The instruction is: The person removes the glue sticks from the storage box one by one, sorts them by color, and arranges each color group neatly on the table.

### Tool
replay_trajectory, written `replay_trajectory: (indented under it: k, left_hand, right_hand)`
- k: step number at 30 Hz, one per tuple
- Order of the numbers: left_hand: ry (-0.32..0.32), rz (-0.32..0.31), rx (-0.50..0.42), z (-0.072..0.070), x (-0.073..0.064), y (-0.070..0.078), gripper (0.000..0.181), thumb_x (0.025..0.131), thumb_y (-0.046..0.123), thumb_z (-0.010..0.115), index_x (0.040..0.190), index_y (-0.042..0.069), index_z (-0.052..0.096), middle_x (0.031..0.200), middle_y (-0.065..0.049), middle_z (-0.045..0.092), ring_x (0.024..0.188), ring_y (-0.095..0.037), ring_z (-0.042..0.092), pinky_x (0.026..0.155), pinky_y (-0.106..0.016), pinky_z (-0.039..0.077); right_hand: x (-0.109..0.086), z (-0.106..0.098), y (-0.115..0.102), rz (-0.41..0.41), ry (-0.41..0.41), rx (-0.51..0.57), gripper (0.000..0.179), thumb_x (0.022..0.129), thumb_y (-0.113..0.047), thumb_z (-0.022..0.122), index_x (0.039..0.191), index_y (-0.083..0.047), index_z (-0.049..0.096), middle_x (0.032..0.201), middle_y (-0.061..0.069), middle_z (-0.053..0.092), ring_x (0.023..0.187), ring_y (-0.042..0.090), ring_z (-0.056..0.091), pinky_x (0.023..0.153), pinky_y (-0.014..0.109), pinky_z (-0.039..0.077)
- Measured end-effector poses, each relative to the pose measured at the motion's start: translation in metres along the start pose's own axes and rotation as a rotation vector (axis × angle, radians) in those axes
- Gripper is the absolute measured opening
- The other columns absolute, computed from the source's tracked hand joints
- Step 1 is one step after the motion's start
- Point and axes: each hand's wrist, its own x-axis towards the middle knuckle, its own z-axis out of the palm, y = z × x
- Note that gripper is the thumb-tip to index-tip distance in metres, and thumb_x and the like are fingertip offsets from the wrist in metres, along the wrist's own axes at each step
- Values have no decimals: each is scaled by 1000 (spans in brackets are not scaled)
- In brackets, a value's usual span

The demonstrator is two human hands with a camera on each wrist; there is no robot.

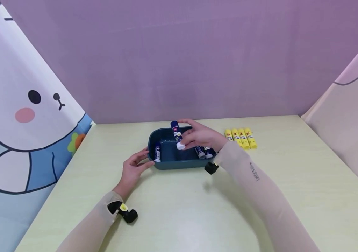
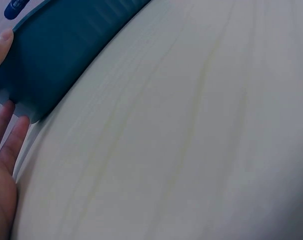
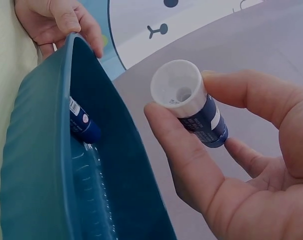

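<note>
A dark teal plastic bin (image 1: 179, 164) sits on the table, and my left hand (image 1: 136, 164) holds its left end, thumb and fingers spread about the corner. Over the bin my right hand (image 1: 199, 134) pinches a dark blue glue stick (image 1: 177, 134) between thumb and fingers. This stick tilts, its white base turned towards the right wrist camera (image 3: 176, 89). Inside the bin, one blue glue stick (image 1: 157, 152) leans at the left end. Two more, a nearer glue stick (image 1: 199, 152) and a glue stick (image 1: 208, 152) beside it, lie at the right, partly hidden by my right hand.
Several yellow glue sticks (image 1: 244, 139) lie side by side on the pale table (image 1: 179, 210), right of the bin. A purple backdrop (image 1: 198, 63) rises behind the table, with a cartoon-printed cloth (image 1: 18, 140) on the left. Each wrist carries a small black camera.
</note>
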Motion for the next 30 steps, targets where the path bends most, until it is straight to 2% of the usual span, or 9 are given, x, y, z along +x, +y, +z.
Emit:
replay_trajectory:
  k: [11,20,30]
  left_hand:
    - [9,-22,11,1,-1,0,46,81,-14,73,125,-13,59,143,-18,53,111,-12,64,90,-25,55]
    - [10,13,3,1,1,-1,45,81,-15,73,123,-14,59,142,-21,53,110,-15,64,88,-26,57]
    - [-2,-3,0,0,1,-2,45,82,-14,73,125,-11,60,143,-17,54,110,-11,64,88,-27,57]
  right_hand:
    - [-23,-12,-1,-18,40,-41,84,90,14,60,157,-20,22,97,14,51,82,25,63,82,44,60]
    - [-42,-25,4,-12,95,-104,85,90,11,62,157,-21,22,104,15,50,85,25,63,83,43,60]
    - [-68,-41,12,-28,128,-185,86,89,8,66,157,-22,22,111,19,48,89,29,62,86,44,59]
